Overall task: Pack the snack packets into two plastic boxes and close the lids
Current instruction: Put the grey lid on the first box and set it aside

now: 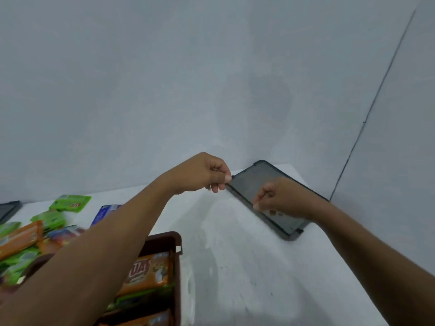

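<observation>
A grey translucent lid (253, 184) lies at the far right corner of the white table (235, 255), tilted up a little at its left edge. My left hand (202, 174) pinches the lid's left corner between thumb and fingers. My right hand (280, 198) grips its near long edge, seen partly through the lid. A brown plastic box (175, 245) at the bottom left holds orange snack packets (148, 269) and green ones, partly hidden by my left forearm.
Loose green packets (70, 202), orange packets (21, 238) and a blue packet (103, 212) are scattered at the left. Another dark lid (8, 209) shows at the far left edge. A pale wall stands right behind the table.
</observation>
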